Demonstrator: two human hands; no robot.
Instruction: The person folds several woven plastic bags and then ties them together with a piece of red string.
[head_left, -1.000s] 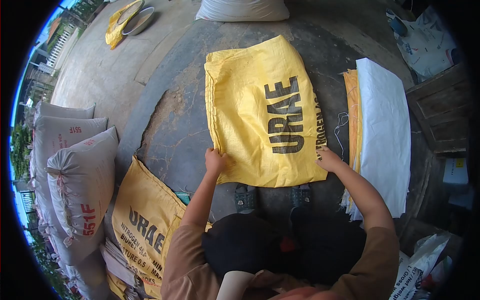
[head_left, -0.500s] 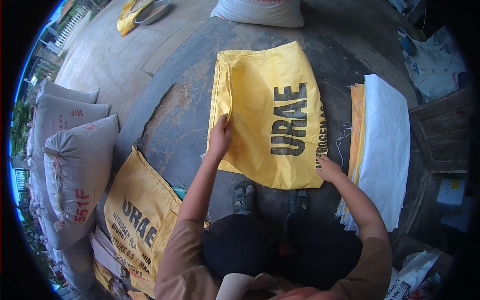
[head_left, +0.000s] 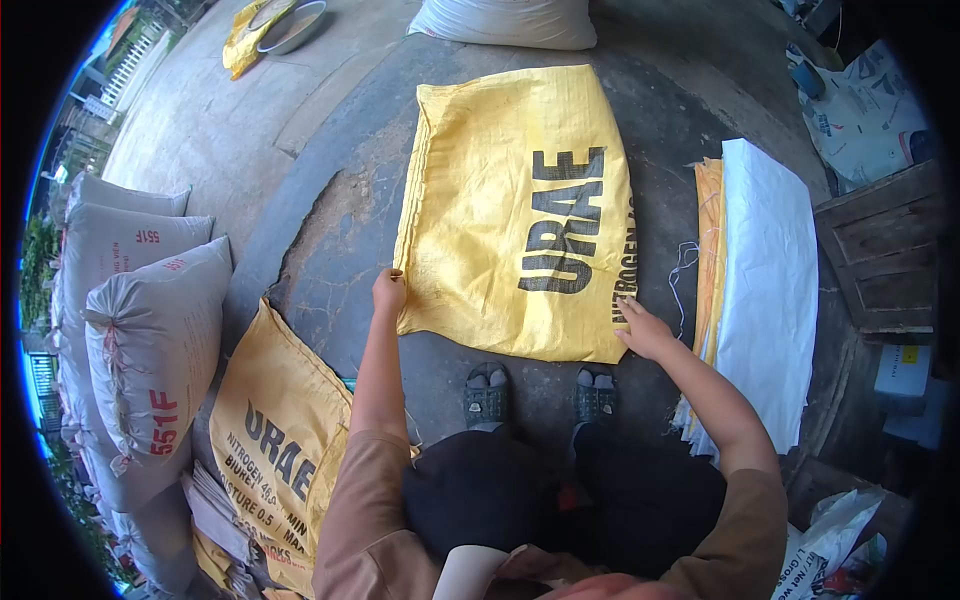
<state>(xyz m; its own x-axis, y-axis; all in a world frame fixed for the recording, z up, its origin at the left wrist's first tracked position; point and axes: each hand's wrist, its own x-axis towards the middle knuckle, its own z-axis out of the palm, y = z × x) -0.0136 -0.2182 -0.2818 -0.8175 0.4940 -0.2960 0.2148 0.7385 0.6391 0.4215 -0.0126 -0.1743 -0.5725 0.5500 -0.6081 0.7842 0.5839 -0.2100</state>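
A yellow woven sack (head_left: 480, 200) printed "URAE" in black lies folded on the dark floor in front of my feet. My left hand (head_left: 389, 292) pinches the sack's left edge near its lower corner. On the opposite side, my right hand (head_left: 645, 328) rests on the lower right edge with its fingers stretched out over the lettering. The sack's print wraps around that right fold, so part of the text is hidden.
A stack of folded sacks, white (head_left: 765, 290) on top of yellow, lies at right. Another yellow sack (head_left: 275, 430) is at lower left. Filled white bags (head_left: 165, 350) stand along the left. One full bag (head_left: 505, 20) and a metal basin (head_left: 293, 28) are at the back.
My left hand has moved left and down, pulling the sack's left edge outward, and the sack now lies flatter. My right hand has shifted slightly left and its fingers have spread.
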